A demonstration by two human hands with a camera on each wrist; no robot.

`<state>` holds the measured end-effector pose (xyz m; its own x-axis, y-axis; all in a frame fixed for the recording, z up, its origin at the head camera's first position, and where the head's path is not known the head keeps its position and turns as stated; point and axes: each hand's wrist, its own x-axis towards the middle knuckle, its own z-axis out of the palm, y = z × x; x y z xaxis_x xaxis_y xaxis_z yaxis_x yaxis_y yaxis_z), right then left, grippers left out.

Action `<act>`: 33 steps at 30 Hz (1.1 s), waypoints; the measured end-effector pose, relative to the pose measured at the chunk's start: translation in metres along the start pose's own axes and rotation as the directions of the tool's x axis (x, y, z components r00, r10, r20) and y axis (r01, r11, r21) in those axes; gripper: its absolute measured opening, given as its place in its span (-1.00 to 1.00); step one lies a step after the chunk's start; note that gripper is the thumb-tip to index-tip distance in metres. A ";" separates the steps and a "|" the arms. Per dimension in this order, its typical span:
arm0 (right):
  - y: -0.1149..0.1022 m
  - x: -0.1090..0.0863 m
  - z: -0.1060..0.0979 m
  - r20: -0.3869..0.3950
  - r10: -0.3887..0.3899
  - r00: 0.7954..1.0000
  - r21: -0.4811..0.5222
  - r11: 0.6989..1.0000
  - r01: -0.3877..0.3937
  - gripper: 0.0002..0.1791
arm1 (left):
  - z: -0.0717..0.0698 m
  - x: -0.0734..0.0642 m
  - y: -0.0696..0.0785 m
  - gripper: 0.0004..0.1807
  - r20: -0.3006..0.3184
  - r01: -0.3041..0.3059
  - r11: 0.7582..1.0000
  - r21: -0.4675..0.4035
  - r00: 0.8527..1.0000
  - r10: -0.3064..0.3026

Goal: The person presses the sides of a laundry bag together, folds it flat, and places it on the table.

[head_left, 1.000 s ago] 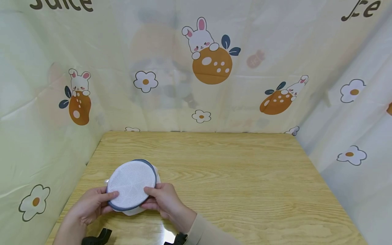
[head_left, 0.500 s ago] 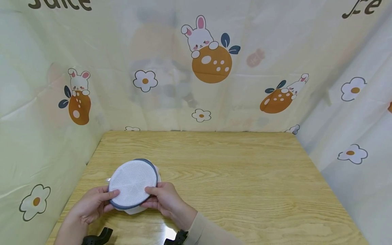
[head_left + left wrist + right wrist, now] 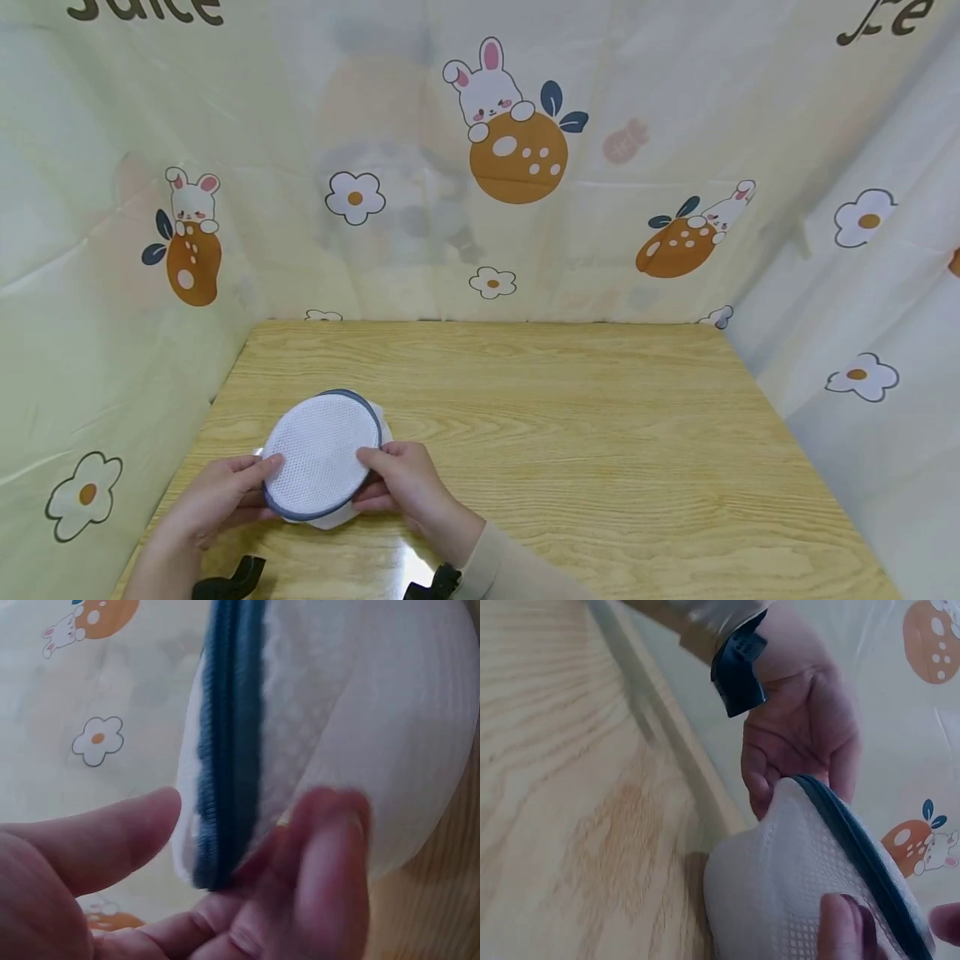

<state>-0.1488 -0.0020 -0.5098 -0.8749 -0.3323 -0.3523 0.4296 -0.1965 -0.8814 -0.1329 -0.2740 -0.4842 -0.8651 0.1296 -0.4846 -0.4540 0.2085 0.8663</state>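
Observation:
A round white mesh laundry bag (image 3: 322,454) with a blue zipped rim stands at the table's left front, its flat lid tilted toward me. My left hand (image 3: 217,498) holds the lid's left edge, thumb on the mesh and fingers behind. At the right edge, my right hand (image 3: 416,492) pinches the rim with its thumb on top. Close up in the left wrist view, the blue zip (image 3: 229,750) runs between the thumb and the fingers, which look blurred. From the right wrist view, the bag's soft rounded body (image 3: 757,892) shows below the zip.
The wooden table (image 3: 600,433) reaches back and to the right of the bag. A printed curtain (image 3: 420,108) with rabbits, fruit and flowers hangs behind it and along both sides. Black straps (image 3: 228,579) are worn near the wrists.
My left thumb has slid up and toward the lid's left edge. The bag has shifted slightly left and down, while my right hand keeps its grip on the rim.

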 end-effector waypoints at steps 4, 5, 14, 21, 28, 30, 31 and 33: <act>-0.006 -0.007 -0.001 -0.049 -0.035 0.998 -0.125 0.992 0.029 -0.61 | 0.003 -0.004 0.006 -0.26 -0.124 0.029 0.987 0.156 0.992 -0.010; -0.008 -0.008 -0.002 -0.074 -0.057 0.996 -0.171 0.984 0.044 -0.60 | 0.003 -0.005 0.007 -0.24 -0.150 0.035 0.980 0.195 0.989 -0.005; -0.021 -0.008 -0.007 -0.138 -0.586 0.799 -0.757 0.582 0.296 -0.62 | 0.020 -0.024 0.025 -0.31 -0.518 0.044 0.770 0.636 0.764 0.384; -0.031 -0.012 0.007 0.302 -0.705 0.641 -0.899 0.014 0.439 -0.48 | 0.040 -0.012 0.025 -0.32 -0.189 -0.328 0.506 0.798 0.661 0.726; -0.029 -0.011 0.028 0.481 -0.465 0.744 -0.873 -0.332 0.357 -0.31 | 0.053 0.000 0.016 -0.27 -0.034 -0.364 0.441 0.820 0.739 0.673; -0.026 -0.010 0.029 0.489 -0.434 0.756 -0.863 -0.366 0.348 -0.30 | 0.056 0.002 0.016 -0.26 -0.015 -0.360 0.445 0.820 0.764 0.646; -0.024 -0.009 0.030 0.488 -0.424 0.763 -0.861 -0.378 0.341 -0.30 | 0.057 0.003 0.015 -0.26 -0.008 -0.356 0.444 0.822 0.773 0.634; -0.019 -0.007 0.029 0.485 -0.411 0.772 -0.859 -0.392 0.330 -0.31 | 0.060 0.005 0.015 -0.25 -0.002 -0.345 0.445 0.826 0.789 0.615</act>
<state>-0.1441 -0.0232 -0.4818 -0.7436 -0.6228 0.2433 -0.6494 0.7594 -0.0410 -0.1311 -0.2119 -0.4808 -0.9618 0.2286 0.1507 0.2727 0.8489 0.4527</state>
